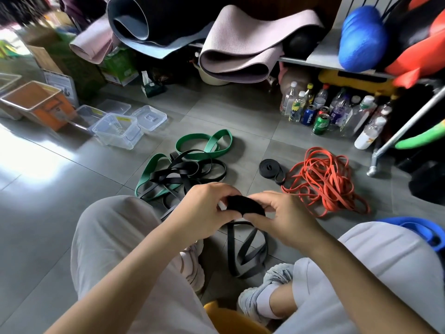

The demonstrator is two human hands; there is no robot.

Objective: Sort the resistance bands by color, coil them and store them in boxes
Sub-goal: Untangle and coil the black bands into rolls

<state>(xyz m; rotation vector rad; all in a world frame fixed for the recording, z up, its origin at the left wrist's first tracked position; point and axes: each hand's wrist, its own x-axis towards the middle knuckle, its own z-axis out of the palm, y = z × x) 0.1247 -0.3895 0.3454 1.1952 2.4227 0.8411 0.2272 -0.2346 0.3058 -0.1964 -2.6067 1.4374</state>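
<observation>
Between my knees, my left hand (204, 208) and my right hand (281, 218) both grip a partly coiled black band (243, 205); its loose tail (248, 251) hangs down to the floor. Just beyond my hands lies a tangle of loose black bands (190, 168) mixed with green bands (204, 145). One finished black coil (271, 168) rests on the tiles next to a heap of orange bands (325, 179) at the right. Clear plastic boxes (115, 131) with a loose lid (149, 117) stand at the left.
An orange-bottomed bin (41, 104) sits at far left. Bottles and cans (330, 112) crowd under a metal rack (385, 143) at the right. Rolled mats (240, 49) fill the back. A blue object (423, 232) lies beside my right knee.
</observation>
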